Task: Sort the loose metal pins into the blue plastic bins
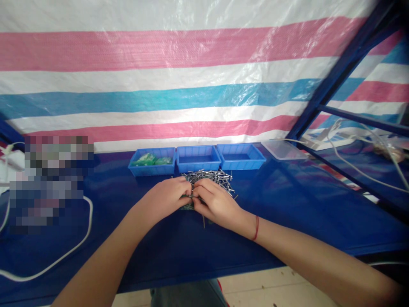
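Observation:
My left hand [174,192] and my right hand [215,201] meet at the front of a heap of thin shiny metal pins [220,175], which look like rivets or nails. Thumb and fingers of both hands are pinched together, the fingertips nearly touching. Something small and dark greenish shows between and below them, too hidden to name. One loose pin [203,221] lies just in front of my right hand. Behind the heap stand three blue bins in a row: the left bin [150,170] holds green plastic packets [150,160], beside the middle bin [198,164] and right bin [243,163].
The blue table [287,204] carries a clear plastic lid [284,150] at the back right. A white cable [91,213] curves across the left side, near a blurred-out area. Blue metal frame bars [315,98] rise at right, and a striped sheet [159,102] hangs behind.

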Demonstrator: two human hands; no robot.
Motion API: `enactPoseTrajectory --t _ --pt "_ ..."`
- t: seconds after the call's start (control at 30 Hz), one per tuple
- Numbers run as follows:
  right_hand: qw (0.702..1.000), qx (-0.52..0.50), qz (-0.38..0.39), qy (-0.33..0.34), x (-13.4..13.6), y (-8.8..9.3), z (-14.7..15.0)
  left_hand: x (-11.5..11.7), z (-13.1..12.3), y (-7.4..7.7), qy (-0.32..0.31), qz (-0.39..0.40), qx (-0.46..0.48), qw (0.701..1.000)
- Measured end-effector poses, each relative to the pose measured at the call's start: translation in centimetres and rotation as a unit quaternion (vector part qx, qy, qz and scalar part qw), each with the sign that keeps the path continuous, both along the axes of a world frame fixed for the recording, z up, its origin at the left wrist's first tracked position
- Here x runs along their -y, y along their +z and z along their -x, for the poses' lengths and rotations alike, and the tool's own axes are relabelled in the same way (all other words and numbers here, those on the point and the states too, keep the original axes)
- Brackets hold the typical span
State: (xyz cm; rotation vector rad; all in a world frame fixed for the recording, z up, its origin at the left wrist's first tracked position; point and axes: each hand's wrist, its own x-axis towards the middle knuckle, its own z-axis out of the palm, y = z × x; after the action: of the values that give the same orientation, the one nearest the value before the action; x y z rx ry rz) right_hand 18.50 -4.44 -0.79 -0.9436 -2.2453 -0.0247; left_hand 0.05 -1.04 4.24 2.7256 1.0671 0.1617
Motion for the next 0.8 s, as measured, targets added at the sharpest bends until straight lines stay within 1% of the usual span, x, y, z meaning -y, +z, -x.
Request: enactPoseTrajectory --t 0.17,0.27,0.4,0.53,0.6,0.7,0.8 --pt "0.994 -0.092 0.049 -0.032 -0.6 -0.2 -0.6 0.1 -0.1 1.0 0.009 0.01 0.01 1.0" --pt "0.989 -0.117 0.069 -0.057 -1.1 -0.3 -0.9 0.0 -0.3 1.4 0.003 -0.009 0.01 1.0" --pt "0.987 -0.129 0.079 -0.055 -1.4 -0.3 -1.1 -0.4 -0.3 1.0 0.011 -0.063 0.012 0.998" --pt "0.988 -0.13 0.069 -0.04 -1.3 0.1 -1.1 -1.0 -0.1 0.5 0.027 -0.107 0.052 0.992" --pt "0.989 -0.126 0.065 -0.034 -1.2 0.2 -1.1 -1.3 -0.1 0.5 0.037 -0.095 0.084 0.991" --pt "0.99 -0.124 0.056 -0.032 -1.3 0.1 -1.1 -1.6 -0.3 0.3 0.057 -0.033 0.154 0.986" --pt "0.988 -0.134 0.059 -0.041 -1.5 -0.1 -1.2 -1.8 -0.7 -0.6 0.082 0.034 0.242 0.966"
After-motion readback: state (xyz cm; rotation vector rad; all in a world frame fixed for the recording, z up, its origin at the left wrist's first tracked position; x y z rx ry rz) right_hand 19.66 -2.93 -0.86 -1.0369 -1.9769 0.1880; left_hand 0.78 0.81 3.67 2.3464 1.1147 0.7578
